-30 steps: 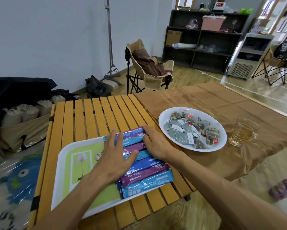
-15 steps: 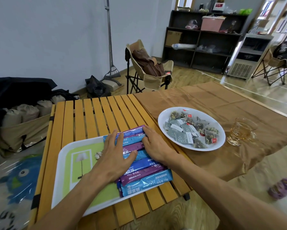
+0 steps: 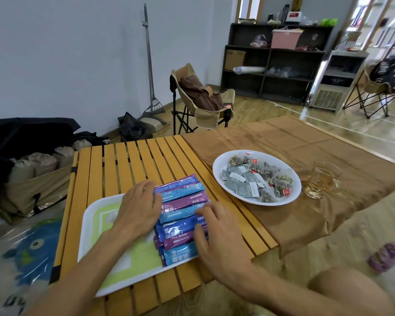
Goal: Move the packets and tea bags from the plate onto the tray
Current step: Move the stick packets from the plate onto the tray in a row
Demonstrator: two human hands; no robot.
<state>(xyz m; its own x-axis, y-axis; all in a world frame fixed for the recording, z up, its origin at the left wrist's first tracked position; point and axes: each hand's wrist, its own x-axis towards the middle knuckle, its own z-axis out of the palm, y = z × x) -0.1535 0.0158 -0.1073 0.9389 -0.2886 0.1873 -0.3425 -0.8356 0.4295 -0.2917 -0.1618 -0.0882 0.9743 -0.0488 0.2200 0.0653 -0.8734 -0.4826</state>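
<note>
Several blue and purple stick packets (image 3: pixel 182 208) lie side by side on the right part of the white and green tray (image 3: pixel 93 226). My left hand (image 3: pixel 138 206) presses flat against their left ends, fingers spread. My right hand (image 3: pixel 217 231) rests against their right ends, fingers curled on the lower packets. The white plate (image 3: pixel 217 165) sits to the right on the brown cloth and holds several grey sachets and pyramid tea bags (image 3: pixel 255 179).
A glass cup of tea (image 3: pixel 322 181) stands right of the plate. The slatted wooden table (image 3: pixel 128 163) ends just below the tray. A folding chair (image 3: pixel 201 99) stands behind the table, bags (image 3: pixel 32 165) to the left.
My right hand has slid from the upper right ends of the packets down to the lower right ends. My left hand has shifted up a little along their left ends.
</note>
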